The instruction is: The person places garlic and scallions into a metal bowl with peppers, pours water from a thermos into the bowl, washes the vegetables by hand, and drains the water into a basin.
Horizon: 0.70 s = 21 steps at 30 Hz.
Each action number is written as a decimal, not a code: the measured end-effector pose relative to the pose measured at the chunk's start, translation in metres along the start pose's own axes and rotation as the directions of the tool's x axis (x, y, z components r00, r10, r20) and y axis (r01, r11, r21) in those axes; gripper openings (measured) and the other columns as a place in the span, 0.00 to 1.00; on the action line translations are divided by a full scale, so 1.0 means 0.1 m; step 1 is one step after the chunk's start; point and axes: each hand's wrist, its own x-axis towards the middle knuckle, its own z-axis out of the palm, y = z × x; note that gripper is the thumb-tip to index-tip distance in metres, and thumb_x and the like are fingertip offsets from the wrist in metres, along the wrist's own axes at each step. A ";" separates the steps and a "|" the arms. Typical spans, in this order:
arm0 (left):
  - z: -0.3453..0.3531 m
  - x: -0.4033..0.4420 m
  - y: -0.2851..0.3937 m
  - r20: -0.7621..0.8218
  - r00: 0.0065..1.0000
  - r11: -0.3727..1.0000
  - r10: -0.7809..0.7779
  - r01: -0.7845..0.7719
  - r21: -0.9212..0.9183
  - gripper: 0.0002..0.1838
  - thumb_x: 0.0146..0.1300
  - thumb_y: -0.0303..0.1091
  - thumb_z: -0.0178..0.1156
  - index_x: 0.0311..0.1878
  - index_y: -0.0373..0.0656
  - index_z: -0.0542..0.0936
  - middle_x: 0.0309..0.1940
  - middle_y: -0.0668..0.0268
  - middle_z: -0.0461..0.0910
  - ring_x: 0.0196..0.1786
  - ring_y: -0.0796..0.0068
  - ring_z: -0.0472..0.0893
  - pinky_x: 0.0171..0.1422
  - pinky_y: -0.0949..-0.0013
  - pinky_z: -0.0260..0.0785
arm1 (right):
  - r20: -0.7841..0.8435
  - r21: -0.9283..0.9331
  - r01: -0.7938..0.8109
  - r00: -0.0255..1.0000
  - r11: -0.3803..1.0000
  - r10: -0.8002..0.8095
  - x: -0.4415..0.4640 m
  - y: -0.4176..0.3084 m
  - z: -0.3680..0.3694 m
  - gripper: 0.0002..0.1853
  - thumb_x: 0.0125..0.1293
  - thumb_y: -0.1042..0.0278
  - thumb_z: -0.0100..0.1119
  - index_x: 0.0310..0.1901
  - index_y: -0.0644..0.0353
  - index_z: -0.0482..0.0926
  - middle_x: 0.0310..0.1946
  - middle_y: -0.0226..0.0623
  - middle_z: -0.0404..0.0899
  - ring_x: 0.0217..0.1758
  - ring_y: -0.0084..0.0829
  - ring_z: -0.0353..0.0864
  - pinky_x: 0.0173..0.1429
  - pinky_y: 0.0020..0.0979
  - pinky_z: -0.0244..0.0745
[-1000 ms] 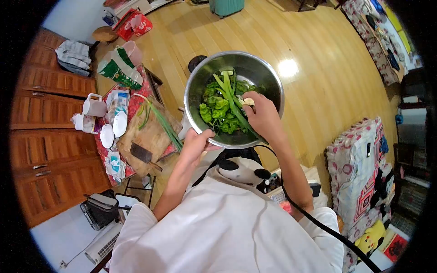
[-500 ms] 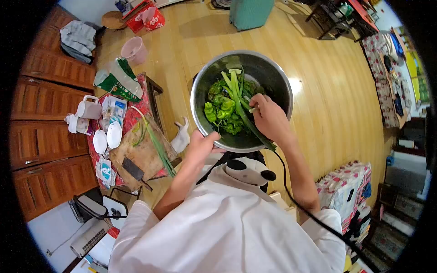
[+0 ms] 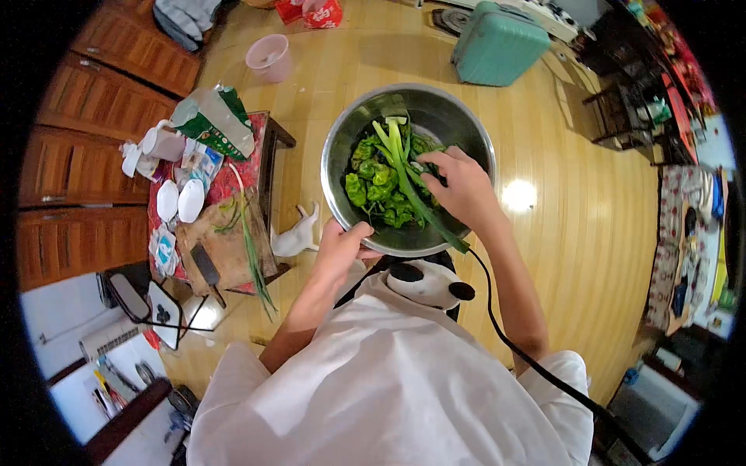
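The right hand (image 3: 464,189) is inside the steel bowl (image 3: 470,128), its thumb and index finger apart just above the greens; whether the other fingertips touch anything is hard to make out. The left hand (image 3: 342,245) is clamped on the bowl's near-left edge, thumb over the rim; the bowl sits in front of the person's white shirt (image 3: 388,373). In it lie crinkled green peppers (image 3: 381,182) and, across them, long green stalks (image 3: 407,175) — one runs out over the near rim.

To the left stands a low table (image 3: 246,172) with a red top; on it are a cutting board (image 3: 225,252), a cleaver (image 3: 205,264), a spring onion (image 3: 250,241) overhanging the edge, and two white dishes (image 3: 191,200); farther off, on the wooden floor (image 3: 567,256), are a pink bin (image 3: 269,58) and a teal suitcase (image 3: 500,44).
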 end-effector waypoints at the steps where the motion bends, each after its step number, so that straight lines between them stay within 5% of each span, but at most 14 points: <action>1: 0.14 0.05 0.03 -0.022 1.000 1.000 0.004 -0.004 -0.011 0.19 0.61 0.23 0.53 0.56 0.29 0.73 0.46 0.54 0.81 0.44 0.62 0.85 0.42 0.61 0.86 | 0.006 -0.062 0.083 0.997 0.995 -0.083 0.14 0.13 -0.05 0.10 0.61 0.69 0.60 0.45 0.54 0.83 0.36 0.45 0.76 0.38 0.48 0.79 0.43 0.43 0.76; 5: 0.59 0.23 0.13 -0.125 0.990 0.997 0.061 -0.066 -0.040 0.18 0.61 0.24 0.55 0.55 0.31 0.73 0.43 0.57 0.81 0.40 0.65 0.86 0.38 0.66 0.86 | 0.110 -0.250 0.326 0.945 0.912 -0.308 0.64 0.57 -0.27 0.15 0.60 0.67 0.64 0.49 0.49 0.84 0.36 0.40 0.76 0.37 0.43 0.81 0.41 0.41 0.78; 11: 0.95 0.40 0.26 -0.201 0.975 0.970 0.092 -0.133 -0.205 0.16 0.62 0.26 0.56 0.53 0.33 0.75 0.40 0.57 0.82 0.37 0.65 0.86 0.37 0.66 0.86 | 0.338 -0.337 0.492 0.859 0.803 -0.384 1.16 0.70 -0.53 0.12 0.58 0.68 0.64 0.44 0.51 0.86 0.37 0.38 0.76 0.37 0.40 0.83 0.39 0.39 0.79; 16: 0.92 0.49 0.35 -0.237 0.971 0.971 0.036 -0.090 -0.221 0.18 0.62 0.23 0.53 0.56 0.28 0.71 0.46 0.51 0.81 0.44 0.59 0.86 0.43 0.59 0.86 | 0.364 -0.350 0.519 0.842 0.780 -0.397 1.40 0.68 -0.40 0.09 0.58 0.67 0.64 0.41 0.52 0.86 0.37 0.39 0.76 0.36 0.41 0.83 0.38 0.40 0.80; 21: 0.64 0.58 0.29 -0.312 0.950 0.949 0.021 -0.117 -0.293 0.18 0.61 0.25 0.58 0.54 0.34 0.73 0.41 0.54 0.83 0.36 0.62 0.86 0.37 0.61 0.86 | 0.339 -0.272 0.559 0.818 0.783 -0.465 1.62 0.55 -0.08 0.06 0.58 0.67 0.64 0.38 0.53 0.85 0.37 0.41 0.76 0.35 0.41 0.83 0.38 0.41 0.80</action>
